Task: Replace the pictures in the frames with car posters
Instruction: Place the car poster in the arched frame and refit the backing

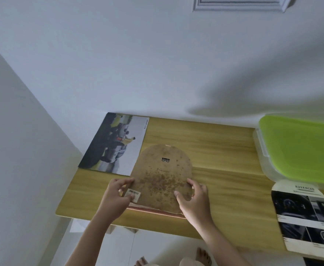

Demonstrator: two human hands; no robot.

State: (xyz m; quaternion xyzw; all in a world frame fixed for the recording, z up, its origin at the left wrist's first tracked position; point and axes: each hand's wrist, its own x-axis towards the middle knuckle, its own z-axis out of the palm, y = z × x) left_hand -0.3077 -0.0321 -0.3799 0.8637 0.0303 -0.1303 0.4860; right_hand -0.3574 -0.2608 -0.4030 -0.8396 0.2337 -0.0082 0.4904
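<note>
While both hands [117,196] grip backing board [162,175], table [224,150]

Bare table [220,150] is left between the arched backing board [161,175] at centre and the green-lidded box [301,148] at right. The left is blocked by a car poster [115,144], the lower right by an arched poster [307,215].
</note>
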